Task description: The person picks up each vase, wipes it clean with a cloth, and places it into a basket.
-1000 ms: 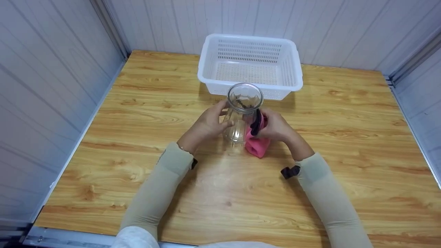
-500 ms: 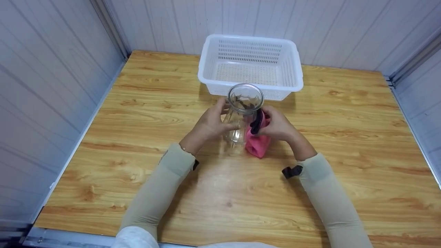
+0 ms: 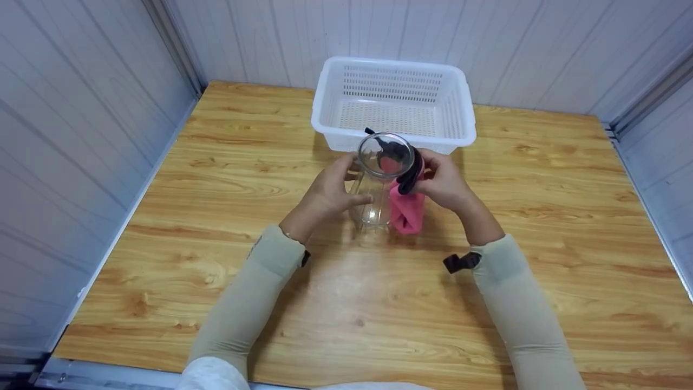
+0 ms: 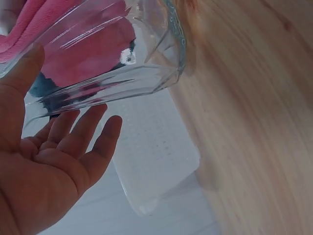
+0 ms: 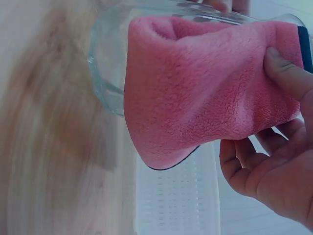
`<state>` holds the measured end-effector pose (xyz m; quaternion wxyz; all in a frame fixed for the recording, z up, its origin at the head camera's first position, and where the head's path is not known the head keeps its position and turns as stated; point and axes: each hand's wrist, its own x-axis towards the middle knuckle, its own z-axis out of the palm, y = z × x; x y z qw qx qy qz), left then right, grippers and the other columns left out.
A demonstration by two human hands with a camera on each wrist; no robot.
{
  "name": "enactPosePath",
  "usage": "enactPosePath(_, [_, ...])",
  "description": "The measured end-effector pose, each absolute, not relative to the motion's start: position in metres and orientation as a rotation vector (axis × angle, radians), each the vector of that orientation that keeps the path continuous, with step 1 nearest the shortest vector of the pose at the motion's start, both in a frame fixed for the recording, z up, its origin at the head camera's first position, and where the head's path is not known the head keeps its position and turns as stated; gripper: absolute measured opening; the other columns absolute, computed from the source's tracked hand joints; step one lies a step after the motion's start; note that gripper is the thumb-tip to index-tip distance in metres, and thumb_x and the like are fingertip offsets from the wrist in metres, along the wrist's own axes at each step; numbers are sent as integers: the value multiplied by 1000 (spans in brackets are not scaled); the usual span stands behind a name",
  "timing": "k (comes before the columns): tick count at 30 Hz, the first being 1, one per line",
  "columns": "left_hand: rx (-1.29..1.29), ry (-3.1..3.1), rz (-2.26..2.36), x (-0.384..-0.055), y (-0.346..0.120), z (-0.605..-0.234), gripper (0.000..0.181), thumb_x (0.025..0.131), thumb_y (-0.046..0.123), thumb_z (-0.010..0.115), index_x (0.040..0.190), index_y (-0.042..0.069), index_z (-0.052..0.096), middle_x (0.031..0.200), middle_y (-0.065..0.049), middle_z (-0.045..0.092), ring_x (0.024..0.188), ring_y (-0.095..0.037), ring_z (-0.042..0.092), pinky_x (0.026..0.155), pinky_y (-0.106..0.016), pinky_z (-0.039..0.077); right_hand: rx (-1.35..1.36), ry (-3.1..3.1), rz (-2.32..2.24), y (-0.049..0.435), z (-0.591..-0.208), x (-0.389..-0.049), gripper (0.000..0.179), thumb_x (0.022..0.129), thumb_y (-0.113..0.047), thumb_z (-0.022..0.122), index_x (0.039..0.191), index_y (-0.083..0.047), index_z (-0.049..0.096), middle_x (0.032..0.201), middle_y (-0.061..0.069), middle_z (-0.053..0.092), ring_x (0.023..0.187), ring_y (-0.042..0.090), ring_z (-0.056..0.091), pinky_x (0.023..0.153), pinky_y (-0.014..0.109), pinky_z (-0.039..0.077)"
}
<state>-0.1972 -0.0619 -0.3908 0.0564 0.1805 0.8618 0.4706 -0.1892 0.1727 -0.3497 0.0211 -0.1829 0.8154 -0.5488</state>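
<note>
A clear glass vase (image 3: 380,212) with a round rim and faceted sides stands over the table in the head view. My left hand (image 3: 327,189) holds it from the left, thumb in front and fingers behind, as the left wrist view of the hand (image 4: 54,171) shows. On the vase's right side is a pink plush cloth (image 3: 407,210) with a dark edge. My right hand (image 3: 447,183) pinches this cloth between thumb and fingers near the vase's rim. In the right wrist view the folded cloth (image 5: 195,88) covers much of the glass.
A white perforated plastic basket (image 3: 341,142) sits behind the vase, close to the back wall. Light panelled walls (image 3: 260,43) border the wood-grain table (image 3: 352,325) at the back and both sides.
My right hand has risen along the vase toward its rim, pulling the cloth up. A dark strip now shows behind the vase's mouth. The left hand and vase stay nearly in place.
</note>
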Motion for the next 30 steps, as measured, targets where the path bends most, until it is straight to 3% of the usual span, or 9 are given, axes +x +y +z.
enactPosePath(4, [519,2620,1423,-197,-63,-389,76,72,18,85,135,20,44,124,0,60,120,-22,58,105,-35,48,-552,2538,-1689,174,-355,-195,33,72,4,76,102,10,62,73,-14,59,71,3,52,62,15,52])
enactPosePath(13, [495,2595,1443,-198,-62,-389,73,71,19,85,134,21,47,127,1,59,122,-21,57,107,-39,47,-514,2640,-1388,185,-395,-212,20,71,-2,78,86,-5,65,72,-5,58,71,11,53,58,18,48])
enactPosePath(17, [463,2581,1422,-198,-63,-390,74,73,20,84,135,18,46,129,0,58,124,-22,55,108,-39,46,-512,2634,-1265,186,-409,-212,22,70,-1,77,88,-5,64,75,-2,59,71,13,54,57,18,46])
enactPosePath(25, [534,2570,1427,-197,-62,-391,70,78,16,81,137,15,44,135,-6,56,126,-24,54,110,-39,44,-481,2645,-1269,188,-408,-211,32,65,-4,82,93,-3,67,81,5,67,76,16,60,62,21,52])
enactPosePath(30, [528,2594,1397,-196,-64,-392,70,78,20,80,138,19,44,136,-4,57,127,-22,53,111,-38,42,-491,2656,-1341,186,-401,-210,30,66,-4,83,92,-3,68,76,-2,63,70,12,58,59,19,50])
